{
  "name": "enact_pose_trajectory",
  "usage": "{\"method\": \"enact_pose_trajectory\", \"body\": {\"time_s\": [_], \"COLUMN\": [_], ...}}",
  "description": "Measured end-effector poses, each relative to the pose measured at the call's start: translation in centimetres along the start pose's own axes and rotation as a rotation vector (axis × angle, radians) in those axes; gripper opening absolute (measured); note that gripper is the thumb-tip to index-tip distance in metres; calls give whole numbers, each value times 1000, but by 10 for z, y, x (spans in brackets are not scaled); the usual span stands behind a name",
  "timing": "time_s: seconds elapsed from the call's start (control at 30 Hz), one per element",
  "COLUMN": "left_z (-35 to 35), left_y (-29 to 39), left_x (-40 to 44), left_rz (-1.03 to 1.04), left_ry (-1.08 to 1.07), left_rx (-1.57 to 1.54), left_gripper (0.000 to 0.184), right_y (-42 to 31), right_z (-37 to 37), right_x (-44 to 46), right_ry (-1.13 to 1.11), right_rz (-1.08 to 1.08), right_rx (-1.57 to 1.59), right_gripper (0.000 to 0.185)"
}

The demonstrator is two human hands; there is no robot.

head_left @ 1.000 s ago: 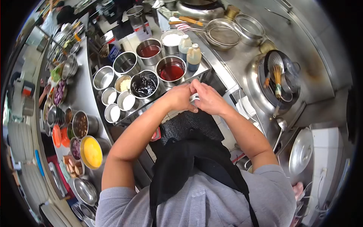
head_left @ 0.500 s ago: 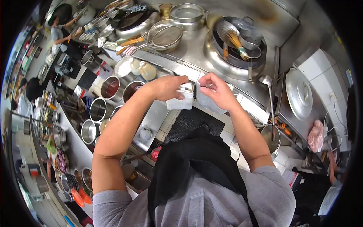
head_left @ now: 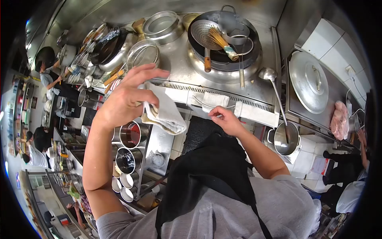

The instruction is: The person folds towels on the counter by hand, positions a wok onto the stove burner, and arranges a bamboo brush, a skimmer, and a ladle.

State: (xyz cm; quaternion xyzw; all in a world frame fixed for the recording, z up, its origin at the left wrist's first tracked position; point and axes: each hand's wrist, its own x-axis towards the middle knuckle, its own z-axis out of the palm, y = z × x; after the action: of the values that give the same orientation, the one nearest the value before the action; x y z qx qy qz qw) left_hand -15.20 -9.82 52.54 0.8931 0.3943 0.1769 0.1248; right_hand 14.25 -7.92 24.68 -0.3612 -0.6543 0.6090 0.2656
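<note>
My left hand [head_left: 129, 97] is raised over the front of the stove with a folded white cloth [head_left: 165, 109] in its grip. The cloth hangs from between the thumb and fingers, its folded edges showing. My right hand [head_left: 227, 120] is lower and to the right, thumb and fingertips pinched together, with nothing visible in them. Just beyond it, another folded white cloth [head_left: 216, 99] lies over the stove's front rail. A long white cloth [head_left: 256, 114] covers the rail farther right.
A wok [head_left: 223, 63] holds a perforated strainer [head_left: 205, 35] and a bamboo brush [head_left: 225, 44]. A ladle [head_left: 276, 87] leans into a pot [head_left: 286, 139] at the right. A large lid [head_left: 308, 81] lies beyond. Metal containers [head_left: 130, 134] stand at left. Other people work at both sides.
My left hand has moved left with the cloth, which now hangs tilted. My right hand has drawn down, its fingers closer together. The view has shifted to the right.
</note>
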Motion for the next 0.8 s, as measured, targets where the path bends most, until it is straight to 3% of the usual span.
{"method": "enact_pose_trajectory", "body": {"time_s": [0.13, 0.2, 0.33, 0.8], "left_z": [-2, -1, 5, 17], "left_y": [-23, -25, -37, -55], "left_x": [22, 36, 62, 110], "left_rz": [-108, -133, -147, -80], "left_ry": [-45, -36, 12, -20], "left_rx": [-88, -85, -117, -126], "left_gripper": [30, 29, 29, 29], "right_y": [-33, -58, -91, -98], "right_z": [-29, -36, -45, -62], "right_x": [8, 18, 48, 76], "right_ry": [-44, -23, 59, 168], "right_rz": [-175, -408, -615, -696], "right_rx": [-65, -134, -71, -152], "right_gripper": [20, 23, 24, 21]}}
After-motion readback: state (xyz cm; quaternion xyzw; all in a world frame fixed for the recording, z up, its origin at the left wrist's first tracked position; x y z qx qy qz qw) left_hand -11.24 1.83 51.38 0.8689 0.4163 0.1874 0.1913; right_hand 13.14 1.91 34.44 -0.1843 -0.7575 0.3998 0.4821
